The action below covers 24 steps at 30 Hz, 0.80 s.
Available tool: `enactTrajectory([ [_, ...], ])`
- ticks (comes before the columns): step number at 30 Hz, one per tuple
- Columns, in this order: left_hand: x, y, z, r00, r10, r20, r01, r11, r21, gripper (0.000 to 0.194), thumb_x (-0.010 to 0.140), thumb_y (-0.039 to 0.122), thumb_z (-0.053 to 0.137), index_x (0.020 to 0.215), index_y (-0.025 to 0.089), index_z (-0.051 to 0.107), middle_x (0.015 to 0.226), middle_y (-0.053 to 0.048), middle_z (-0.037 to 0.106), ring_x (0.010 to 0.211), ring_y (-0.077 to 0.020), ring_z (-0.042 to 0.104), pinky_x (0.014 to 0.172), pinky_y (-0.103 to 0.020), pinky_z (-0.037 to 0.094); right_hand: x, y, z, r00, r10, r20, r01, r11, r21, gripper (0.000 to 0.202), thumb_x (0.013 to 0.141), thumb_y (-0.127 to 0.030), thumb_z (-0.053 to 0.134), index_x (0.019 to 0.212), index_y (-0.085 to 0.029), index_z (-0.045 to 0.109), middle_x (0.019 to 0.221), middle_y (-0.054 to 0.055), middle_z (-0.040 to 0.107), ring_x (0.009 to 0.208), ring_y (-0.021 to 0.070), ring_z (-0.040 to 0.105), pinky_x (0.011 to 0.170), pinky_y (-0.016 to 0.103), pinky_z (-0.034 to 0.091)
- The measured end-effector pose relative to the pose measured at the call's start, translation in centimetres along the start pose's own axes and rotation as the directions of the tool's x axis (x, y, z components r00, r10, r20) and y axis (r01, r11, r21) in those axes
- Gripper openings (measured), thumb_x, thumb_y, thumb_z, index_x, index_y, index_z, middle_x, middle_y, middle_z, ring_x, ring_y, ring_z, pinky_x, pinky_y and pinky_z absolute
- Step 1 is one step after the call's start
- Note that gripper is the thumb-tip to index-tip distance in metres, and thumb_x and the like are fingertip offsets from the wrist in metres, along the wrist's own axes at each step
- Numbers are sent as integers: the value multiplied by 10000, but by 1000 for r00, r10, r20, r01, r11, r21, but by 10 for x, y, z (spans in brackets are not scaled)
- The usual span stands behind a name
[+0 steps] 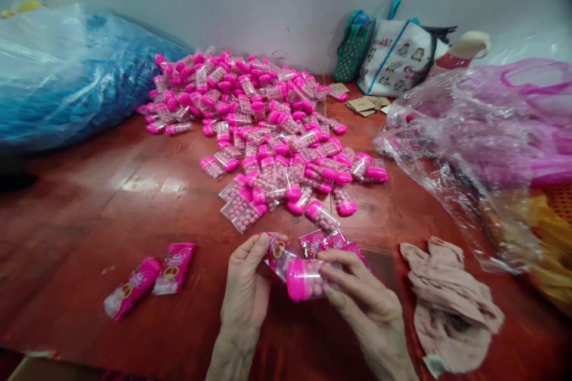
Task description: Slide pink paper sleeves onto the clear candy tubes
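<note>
My left hand (247, 286) pinches a printed pink plastic sleeve (277, 253), partly see-through, between thumb and fingers. In my right hand (370, 300) is a small clear candy container (306, 280) with a bright pink cap and pink balls inside, cap end toward the left. The container touches or overlaps the sleeve's lower end; whether any of it is inside I cannot tell. Just behind my right hand lie several flat printed sleeves (335, 239), partly hidden by the fingers. To the left rest a sleeve-wrapped container (134, 287) and a second printed pink pack (174, 268).
A large heap of pink-capped containers (268, 125) spreads across the red table (84, 214). Blue goods in a clear bag (89, 77) stand at left. On the right are a crumpled pinkish cloth (451, 303), plastic bags (473, 137), cardboard pieces (364, 105) and a white tote (393, 56).
</note>
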State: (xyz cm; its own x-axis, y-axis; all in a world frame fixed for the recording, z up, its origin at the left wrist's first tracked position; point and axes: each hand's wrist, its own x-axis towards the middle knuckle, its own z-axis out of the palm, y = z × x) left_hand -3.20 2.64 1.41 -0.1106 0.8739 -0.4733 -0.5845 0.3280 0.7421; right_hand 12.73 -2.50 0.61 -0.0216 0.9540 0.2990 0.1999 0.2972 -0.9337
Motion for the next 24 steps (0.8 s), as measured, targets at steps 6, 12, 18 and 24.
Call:
enactTrajectory([
  [6,0,0,0,998,-12,63,11,1000,9,196,638,281,733,696,94,716,625,-53,668,511,-122,562,488,-223,471,-1,3,3,995,-19,-102,12,998,-66,291,835,-134,564,1084,-257,650,1060,70,620,960,204,613,754,293,542],
  [12,2,-3,-2,996,-37,86,39,999,-23,186,674,280,715,702,96,706,675,-67,695,587,-134,608,572,-227,504,-10,9,13,982,-23,-188,1,993,-117,326,814,-71,570,1097,-223,626,1104,69,592,1003,188,583,831,290,510],
  [18,-1,-6,-5,986,-89,143,87,996,18,140,607,220,765,600,117,671,532,-9,625,458,-94,535,438,-198,462,-14,11,16,977,-26,-213,-2,991,-130,347,809,-74,576,1127,-211,597,1096,76,586,1015,205,566,841,317,493],
  [24,-2,-5,-7,969,-136,207,107,984,146,116,642,200,732,627,96,684,521,-12,596,465,-101,523,392,-200,454,-13,9,13,970,-26,-242,-12,988,-151,297,824,-89,558,1099,-189,607,1064,75,587,987,188,569,825,286,487],
])
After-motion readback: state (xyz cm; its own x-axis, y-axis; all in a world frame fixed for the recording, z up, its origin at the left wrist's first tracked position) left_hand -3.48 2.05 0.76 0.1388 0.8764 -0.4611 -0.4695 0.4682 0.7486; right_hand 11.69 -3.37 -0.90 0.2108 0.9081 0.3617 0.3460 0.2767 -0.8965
